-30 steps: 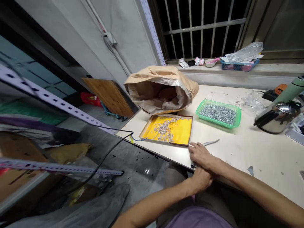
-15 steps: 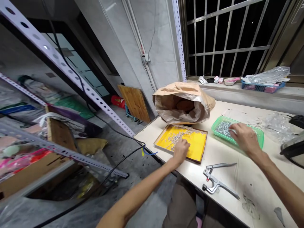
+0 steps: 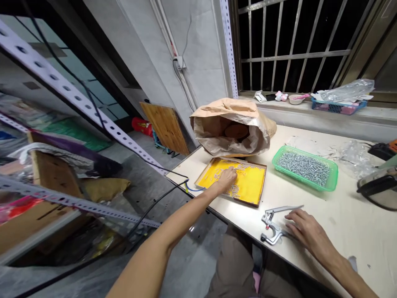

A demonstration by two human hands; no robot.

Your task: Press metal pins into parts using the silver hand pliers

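My left hand (image 3: 228, 179) is over a shallow yellow-lined tray (image 3: 252, 184), its fingers curled down among small silvery metal pieces (image 3: 235, 191). What its fingertips hold, if anything, is hidden. On the table, silver hand-press pliers (image 3: 273, 231) lie with their handles spread. My right hand (image 3: 305, 229) hovers at the handle ends, fingers bent and apart, covering part of the lower handle. Behind it stands a green plastic basket (image 3: 333, 174) filled with small metal pins (image 3: 302, 166).
A large brown paper bag (image 3: 231, 108) lies with its mouth facing me behind the tray. Clear plastic wrap (image 3: 356, 157) and a black-handled object (image 3: 374, 188) are at the right. Black cable (image 3: 155, 203) crosses the table's left edge near the metal shelf frame (image 3: 108, 126).
My right hand has moved from over the green basket down to the pliers, uncovering the pins. My left hand has shifted slightly within the tray. The whole view has tilted a little.
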